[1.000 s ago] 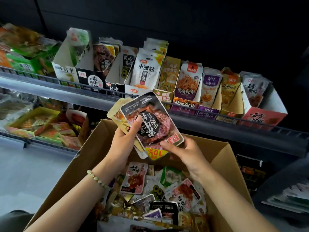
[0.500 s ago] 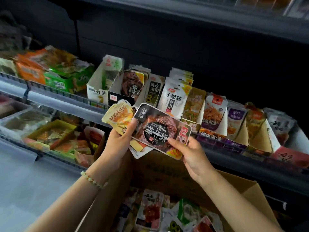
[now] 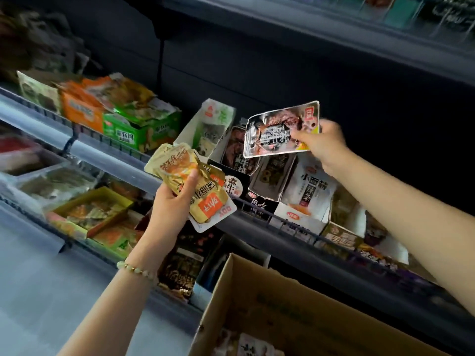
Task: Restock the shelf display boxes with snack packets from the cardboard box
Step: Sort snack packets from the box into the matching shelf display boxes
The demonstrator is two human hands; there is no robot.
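My right hand (image 3: pixel 322 145) grips a dark snack packet (image 3: pixel 277 129) with a meat picture by its right edge, holding it flat just above a black display box (image 3: pixel 232 173) that has matching dark packets inside. My left hand (image 3: pixel 174 204) is closed on a small stack of yellow and orange packets (image 3: pixel 190 183), held lower and to the left, in front of the shelf rail. The cardboard box (image 3: pixel 257 286) sits open at the bottom, with a few packets showing at its lower edge.
The shelf (image 3: pixel 277 232) carries a row of display boxes: a white and green one (image 3: pixel 205 124), a white one with noodle packets (image 3: pixel 305 191), and green and orange boxes (image 3: pixel 133 129) at left. A lower shelf at left holds a yellow tray (image 3: pixel 90 211). Another shelf hangs overhead.
My right hand has taken the dark packet off the stack and lifted it up and right, over the black display box. My left hand keeps the yellow packets. The view has tilted upward.
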